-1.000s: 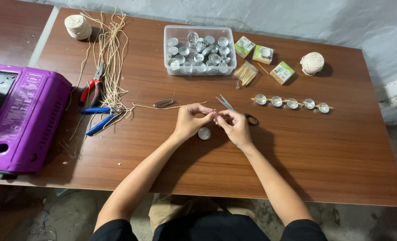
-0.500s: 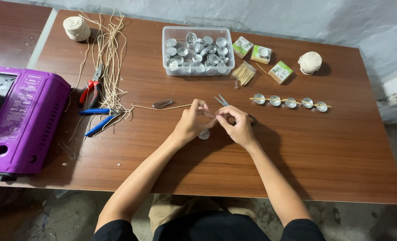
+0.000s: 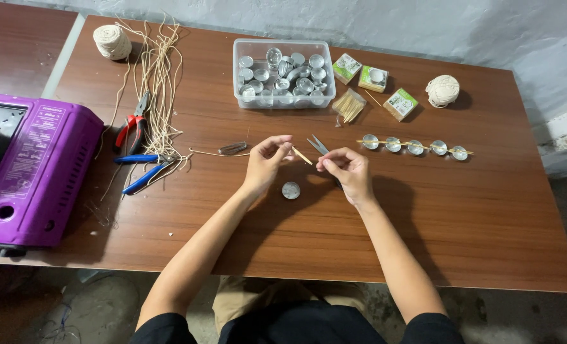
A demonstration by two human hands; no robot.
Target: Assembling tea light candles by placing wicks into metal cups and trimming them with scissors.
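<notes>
Stick [image 3: 302,156] pinched between both hands' fingers [image 3: 282,148].

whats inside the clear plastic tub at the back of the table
The clear plastic tub holds a loose heap of small round silver metal cups. Whatever lies under the top layer is covered by the heap.

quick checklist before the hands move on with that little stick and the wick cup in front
1. Thin wooden stick pinched at both ends by the left hand and right hand: ok.
2. Single metal cup on the table just below the hands, not touched: ok.
3. Wick string threaded or tied on the stick: cannot tell.
4. Scissors lying behind the hands, not under them: ok.
5. Clear tub of cups upright, beyond the hands: ok.
</notes>
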